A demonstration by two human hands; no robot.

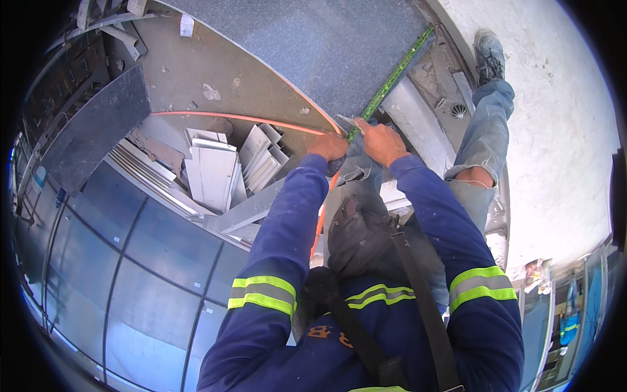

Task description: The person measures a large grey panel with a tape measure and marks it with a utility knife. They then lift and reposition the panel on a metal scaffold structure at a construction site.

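Observation:
A bright green tape measure blade lies stretched along the side edge of a large grey slab. Its near end runs down between my two hands. My right hand is closed beside that end, and a small, thin, pointed light-grey piece sticks out from its fingers over the slab's near corner. My left hand is curled at the same corner, close to the tape. Whatever its fingers hold is hidden. An orange hose passes right by my left hand and continues down under my arm.
Cut white panel pieces are stacked at left, near a dark curved sheet. Blue-grey glass panels spread lower left. My shoe stands against a pale ledge at right, near a round drain grate and debris.

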